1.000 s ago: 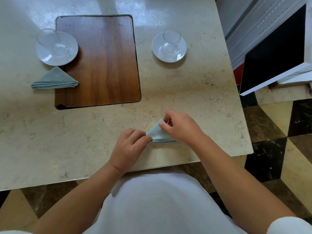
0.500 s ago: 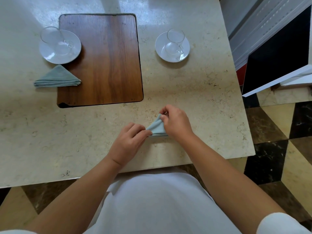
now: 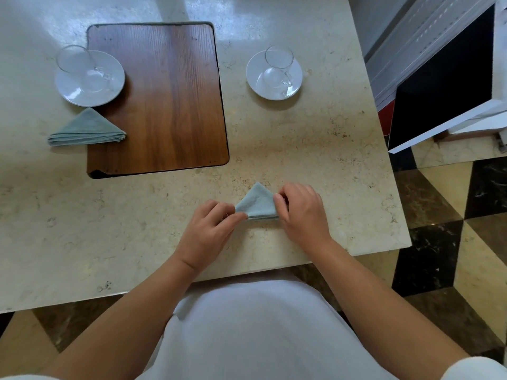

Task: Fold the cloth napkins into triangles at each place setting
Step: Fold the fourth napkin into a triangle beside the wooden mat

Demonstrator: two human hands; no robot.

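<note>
Clothing (image 3: 255, 325) in plain white fills the bottom of the view; beyond it, just past the near edge of the table (image 3: 315, 149), the two hands work close together; the left hand (image 3: 208, 229) has its fingers curled and pinches the left corner of the napkin (image 3: 258, 202) between thumb and forefinger, while the right hand (image 3: 301, 212) curls over the right corner and grips it too; both ends of the long edge are thus pinned, likely to line the layers up and press the crease flat; the napkin lies on the stone top between the hands, its point aimed away from the person and its stacked layers facing them; it already has a triangle's shape, so I judge this fold nearly done, with only tidying and placing left; farther off to the left a wooden board (image 3: 159, 97) seems let into the top; a second napkin (image 3: 87, 130), folded the same way, lies across the board's left edge just before a white saucer (image 3: 109, 89) bearing a glass cup (image 3: 75, 60), which suggests that setting is finished; right of the board the other saucer (image 3: 255, 78), with a second cup (image 3: 278, 61), has no napkin beside it, so this one probably belongs there
</note>
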